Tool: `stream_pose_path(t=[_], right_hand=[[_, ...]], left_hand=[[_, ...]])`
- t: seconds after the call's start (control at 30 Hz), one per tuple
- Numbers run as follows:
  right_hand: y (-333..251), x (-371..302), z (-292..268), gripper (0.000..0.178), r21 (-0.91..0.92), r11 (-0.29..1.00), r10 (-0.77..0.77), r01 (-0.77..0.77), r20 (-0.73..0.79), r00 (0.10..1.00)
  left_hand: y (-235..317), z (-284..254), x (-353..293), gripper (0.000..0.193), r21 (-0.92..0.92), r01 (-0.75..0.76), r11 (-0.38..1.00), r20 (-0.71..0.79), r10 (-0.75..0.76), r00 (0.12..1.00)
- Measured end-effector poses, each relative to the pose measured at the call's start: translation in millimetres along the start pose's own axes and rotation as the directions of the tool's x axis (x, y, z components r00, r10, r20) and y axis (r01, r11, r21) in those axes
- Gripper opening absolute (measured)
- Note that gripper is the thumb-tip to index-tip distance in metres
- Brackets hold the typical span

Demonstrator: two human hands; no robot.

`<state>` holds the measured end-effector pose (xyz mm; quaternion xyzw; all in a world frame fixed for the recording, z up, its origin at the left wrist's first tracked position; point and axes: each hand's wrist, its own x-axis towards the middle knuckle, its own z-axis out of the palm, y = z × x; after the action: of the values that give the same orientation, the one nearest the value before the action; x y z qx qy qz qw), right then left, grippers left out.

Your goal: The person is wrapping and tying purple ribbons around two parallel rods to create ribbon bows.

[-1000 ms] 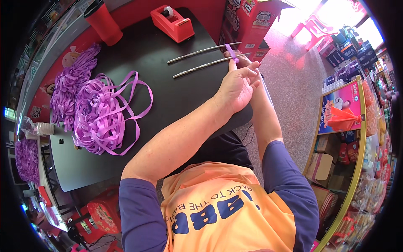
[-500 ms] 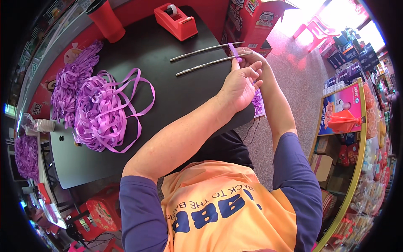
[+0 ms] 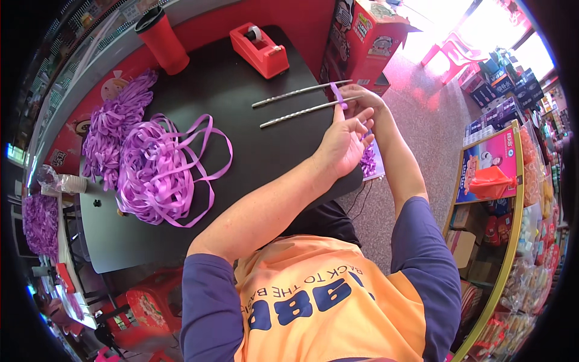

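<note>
Two slim twisted metal rods [image 3: 295, 113] lie side by side over the right end of the black table, with a gap between them. A narrow purple ribbon [image 3: 337, 95] is looped across both near their right ends. My left hand [image 3: 345, 142] is palm up, its index finger and thumb closed at the ribbon by the nearer rod, the other fingers loosely curled. My right hand [image 3: 367, 99] bends round from the right, its fingertips closed on the ribbon and rod ends, partly hidden. To the left lies a loose heap of purple ribbon [image 3: 158, 172], beside a bundle of looped purple ribbon [image 3: 117, 123].
On the black table [image 3: 241, 157] stand a red tape dispenser [image 3: 260, 51] and a red cylindrical cup [image 3: 164, 45]. A red carton [image 3: 365, 42] is beyond the table's right corner. More purple pieces [image 3: 369, 161] lie below my hands. A glass-fronted shelf [image 3: 512, 205] is at right.
The whole view has shifted slightly, with the table and rods lower in the picture. My hands keep nearly the same grip at the ribbon and rods.
</note>
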<state>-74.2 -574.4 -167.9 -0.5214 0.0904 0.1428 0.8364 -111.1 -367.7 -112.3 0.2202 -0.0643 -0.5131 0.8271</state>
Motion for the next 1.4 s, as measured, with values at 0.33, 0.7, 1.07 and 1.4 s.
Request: stream_pose_path(t=[0.33,0.7,1.07,1.4], right_hand=[[-23,-8,2,0.034,0.119,0.98,0.161,-0.159,-0.012,0.987],[-50,-21,12,0.035,-0.004,0.958,0.28,-0.285,-0.184,0.942],[-37,-44,12,0.046,-0.11,0.967,0.195,-0.229,-0.255,0.947],[-42,-40,32,0.031,-0.251,0.961,0.067,-0.115,-0.191,0.979]], left_hand=[[2,2,-2,0.096,-0.054,0.035,0.998,-0.034,-0.037,0.999],[4,3,-2,0.103,-0.064,0.058,0.996,-0.044,-0.061,0.997],[4,6,-2,0.102,-0.052,0.056,0.997,-0.053,-0.059,0.997],[4,5,-2,0.099,-0.049,0.047,0.998,-0.038,-0.049,0.998]])
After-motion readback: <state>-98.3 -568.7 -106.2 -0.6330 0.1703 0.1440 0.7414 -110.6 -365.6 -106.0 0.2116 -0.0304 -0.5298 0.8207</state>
